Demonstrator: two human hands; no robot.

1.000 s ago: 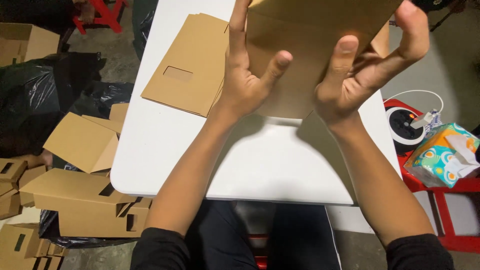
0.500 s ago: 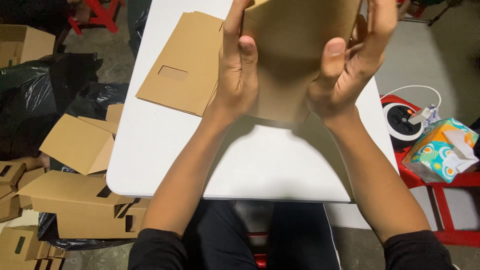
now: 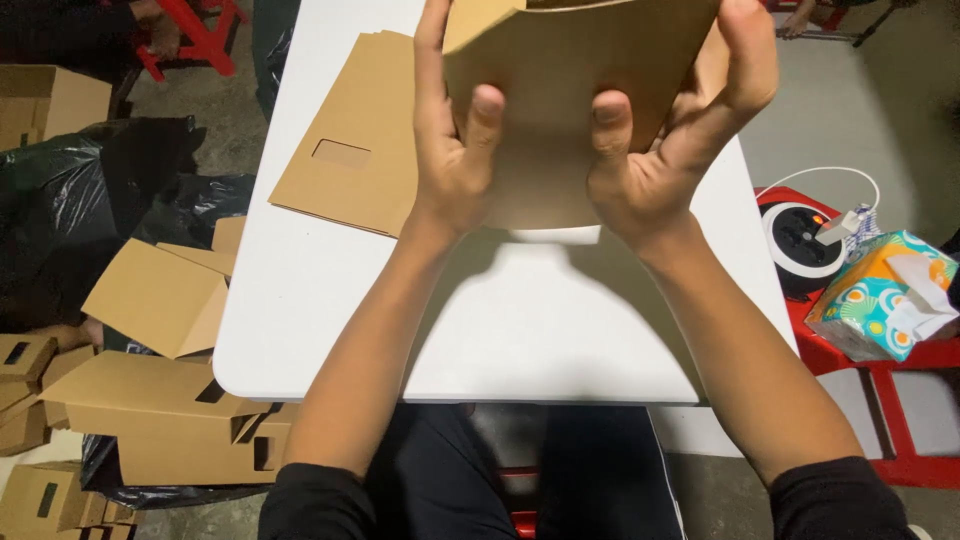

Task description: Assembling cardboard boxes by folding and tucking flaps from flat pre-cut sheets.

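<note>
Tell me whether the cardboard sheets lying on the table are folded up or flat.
Flat: the cardboard sheets lie unfolded in a low stack on the white table.

Black sleeves pushed up the forearms, dark trousers, bare hands (image 3: 560, 160).

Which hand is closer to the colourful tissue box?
The right hand. It grips the right edge of the cardboard piece, on the side toward the tissue box. The left hand grips the other edge, farther away. Neither touches the tissue box.
</note>
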